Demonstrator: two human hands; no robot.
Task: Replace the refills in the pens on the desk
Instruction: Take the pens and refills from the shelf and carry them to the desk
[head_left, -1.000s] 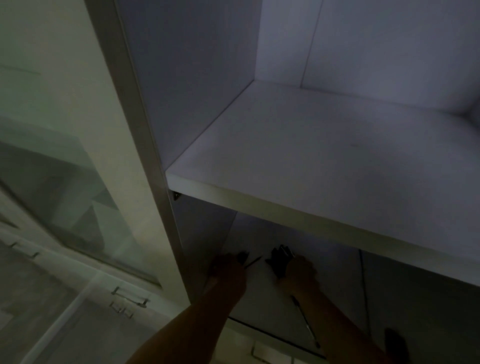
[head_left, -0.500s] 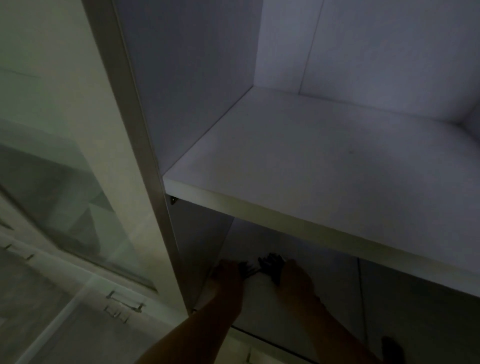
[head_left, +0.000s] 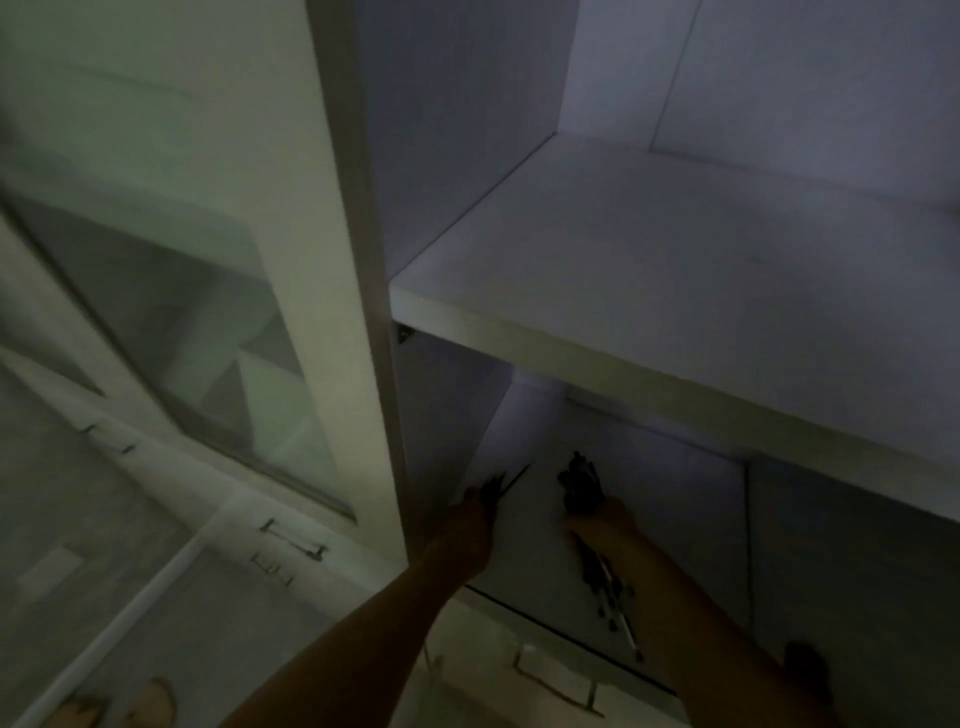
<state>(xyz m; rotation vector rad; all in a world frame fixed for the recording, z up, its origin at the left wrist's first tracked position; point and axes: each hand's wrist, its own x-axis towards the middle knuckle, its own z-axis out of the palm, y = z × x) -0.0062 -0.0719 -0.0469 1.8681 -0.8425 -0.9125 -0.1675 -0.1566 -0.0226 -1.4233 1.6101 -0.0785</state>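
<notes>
The scene is dim. On the white desk surface (head_left: 524, 551) under a shelf, my left hand (head_left: 470, 517) is closed on a thin dark refill (head_left: 511, 480) that sticks out up and to the right. My right hand (head_left: 605, 514), a little to the right, grips a bundle of dark pens (head_left: 579, 480) pointing away from me. Several loose pens (head_left: 605, 584) lie on the desk beside my right forearm, one of them a pale pen (head_left: 626, 631). The two hands are apart and do not touch.
A white shelf board (head_left: 597, 353) overhangs the desk just above the hands. A cabinet side panel (head_left: 358, 312) stands left of them, with a glass door (head_left: 218, 338) beyond. Drawer handles (head_left: 293, 540) sit below the desk edge. A dark object (head_left: 805, 670) lies at the lower right.
The hands have drawn slightly apart compared with half a second ago. The view has tipped down, so the loose pens by my right forearm show again.
</notes>
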